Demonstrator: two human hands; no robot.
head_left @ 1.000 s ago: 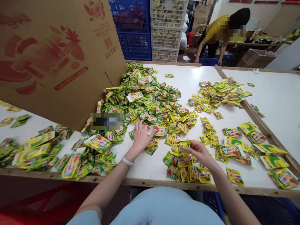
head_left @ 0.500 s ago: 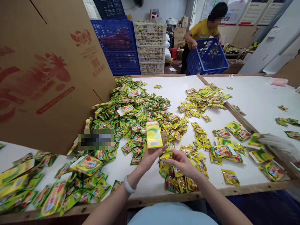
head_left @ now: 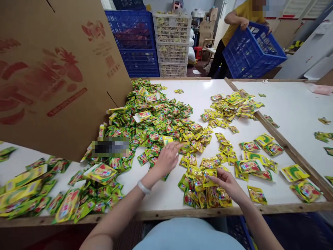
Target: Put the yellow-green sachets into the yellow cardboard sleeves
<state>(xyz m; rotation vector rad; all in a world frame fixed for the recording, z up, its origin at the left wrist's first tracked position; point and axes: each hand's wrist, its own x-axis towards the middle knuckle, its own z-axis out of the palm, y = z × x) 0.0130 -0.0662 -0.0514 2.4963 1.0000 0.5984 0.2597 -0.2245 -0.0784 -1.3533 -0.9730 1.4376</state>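
Note:
My left hand (head_left: 168, 159) is over the right edge of the large pile of green packets (head_left: 153, 128), back up and fingers pointing right. A yellow box (head_left: 168, 140) shows just beyond its fingers; whether the hand grips anything is hidden. My right hand (head_left: 225, 181) pinches a small yellow packet (head_left: 208, 176) above a heap of yellow and green packets (head_left: 199, 198) near the table's front edge.
A large cardboard carton (head_left: 62, 80) stands at the left. Flat yellow packs (head_left: 251, 166) lie at the right beside a wooden divider (head_left: 283, 140). Across the table a person holds a blue crate (head_left: 252, 52), near stacked white crates (head_left: 172, 45).
My left hand has turned over, and the yellow box it held upright is now mostly hidden beyond it. My right hand has moved right. The person's blue crate is tilted more.

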